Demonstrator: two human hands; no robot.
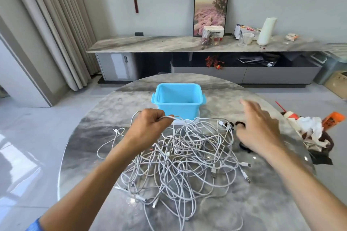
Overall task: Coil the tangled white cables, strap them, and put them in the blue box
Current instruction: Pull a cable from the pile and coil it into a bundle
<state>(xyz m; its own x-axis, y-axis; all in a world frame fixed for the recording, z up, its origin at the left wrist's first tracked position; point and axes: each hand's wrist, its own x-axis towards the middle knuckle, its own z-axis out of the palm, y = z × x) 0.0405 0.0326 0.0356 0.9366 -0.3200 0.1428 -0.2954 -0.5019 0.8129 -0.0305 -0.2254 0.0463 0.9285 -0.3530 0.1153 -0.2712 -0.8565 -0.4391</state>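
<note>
A tangle of white cables [180, 161] lies spread over the middle of the round marble table [93, 142]. My left hand [150, 125] is raised over the far left part of the heap and pinches one white cable near its plug end. My right hand [259, 127] hovers open above the table to the right of the heap, fingers spread, holding nothing. Small black straps [239, 124] lie on the table beside and partly under that hand. The open blue box [178, 99] stands just beyond the cables.
Crumpled wrappers and an orange packet [311, 133] sit at the table's right edge. Behind the table a long marble sideboard [150, 44] carries a framed picture, cups and a white roll. Curtains hang at the left.
</note>
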